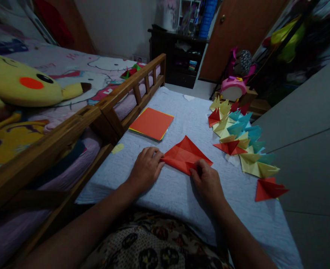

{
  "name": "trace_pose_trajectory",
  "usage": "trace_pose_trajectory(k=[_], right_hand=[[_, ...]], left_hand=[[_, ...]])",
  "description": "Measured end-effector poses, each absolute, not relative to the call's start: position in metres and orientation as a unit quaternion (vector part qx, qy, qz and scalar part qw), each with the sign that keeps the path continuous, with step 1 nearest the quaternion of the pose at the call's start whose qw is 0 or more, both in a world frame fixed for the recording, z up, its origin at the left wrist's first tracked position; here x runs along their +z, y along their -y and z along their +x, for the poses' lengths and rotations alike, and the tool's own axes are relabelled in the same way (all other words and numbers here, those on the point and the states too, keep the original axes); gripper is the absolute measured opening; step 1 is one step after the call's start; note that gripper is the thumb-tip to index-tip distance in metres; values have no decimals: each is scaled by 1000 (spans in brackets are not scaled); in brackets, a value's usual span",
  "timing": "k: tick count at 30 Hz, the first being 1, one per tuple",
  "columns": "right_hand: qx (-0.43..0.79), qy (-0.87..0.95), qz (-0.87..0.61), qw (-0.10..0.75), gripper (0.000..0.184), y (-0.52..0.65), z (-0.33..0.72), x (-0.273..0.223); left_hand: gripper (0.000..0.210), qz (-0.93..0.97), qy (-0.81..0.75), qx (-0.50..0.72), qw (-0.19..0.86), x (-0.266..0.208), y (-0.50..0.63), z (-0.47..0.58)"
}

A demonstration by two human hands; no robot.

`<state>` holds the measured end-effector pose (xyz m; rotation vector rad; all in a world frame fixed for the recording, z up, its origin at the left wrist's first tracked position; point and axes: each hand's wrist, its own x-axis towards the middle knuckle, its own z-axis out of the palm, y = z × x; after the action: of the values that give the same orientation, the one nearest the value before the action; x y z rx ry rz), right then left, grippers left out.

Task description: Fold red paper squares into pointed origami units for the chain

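A red sheet of origami paper (183, 151) with crease lines lies in front of me, its near edge partly folded up. My left hand (148, 164) pinches its left corner between thumb and fingers. Curled over the near right edge, my right hand (208, 181) grips the paper with thumb and forefinger. Beyond my left hand rests a stack of square paper (152, 123), orange on top with yellow and other colours showing at the edges. To the right stand several folded paper pieces in yellow, teal and red, among them a red folded piece (270, 189) nearest me.
A pale cloth (153, 190) covers the table. Along the left runs a wooden bed rail (136, 84), with a yellow plush toy (16, 82) on the bed behind it. A grey panel (310, 149) borders the right side. A dark cabinet (173, 56) stands at the back.
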<state>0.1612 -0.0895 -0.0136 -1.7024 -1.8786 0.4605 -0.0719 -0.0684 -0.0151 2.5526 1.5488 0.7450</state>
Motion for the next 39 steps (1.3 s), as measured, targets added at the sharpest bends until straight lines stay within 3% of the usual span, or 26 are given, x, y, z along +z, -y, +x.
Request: trace_pose_trajectory(k=[5,12,21,39], right_hand=[[185,684,-644,287,5,89,160,-16],[200,657,-663,297,37,91,159,-17],[142,663,-662,318,36,97,157,-25],[152,644,-694,285,33,94,157,-19]], left_hand=[[23,913,-319,254,-15,-16,87,-65],[47,941,-303,144,52,-23,91,-62],[50,940,-316,107,77,-23,92,-65],[51,938,-326,103,57,-21,94,-63]])
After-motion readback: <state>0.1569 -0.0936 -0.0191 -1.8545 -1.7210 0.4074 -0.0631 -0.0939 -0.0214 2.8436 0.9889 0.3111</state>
